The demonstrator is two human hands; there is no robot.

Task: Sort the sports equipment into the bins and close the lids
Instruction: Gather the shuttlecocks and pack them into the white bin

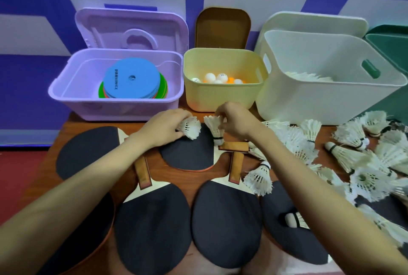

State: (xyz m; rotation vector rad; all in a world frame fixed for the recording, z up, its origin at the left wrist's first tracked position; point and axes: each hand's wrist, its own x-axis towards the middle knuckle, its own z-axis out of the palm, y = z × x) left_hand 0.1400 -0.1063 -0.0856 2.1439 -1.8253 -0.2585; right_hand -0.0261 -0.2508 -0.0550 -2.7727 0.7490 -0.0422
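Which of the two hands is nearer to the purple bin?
The left. The left hand holds a shuttlecock just in front of the purple bin, near its right corner. The right hand holds another shuttlecock farther right, before the yellow bin.

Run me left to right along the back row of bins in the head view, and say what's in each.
Purple bin holding coloured discs → yellow bin holding ping-pong balls → white bin holding shuttlecocks → green bin at the right edge, contents out of sight. All lids open.
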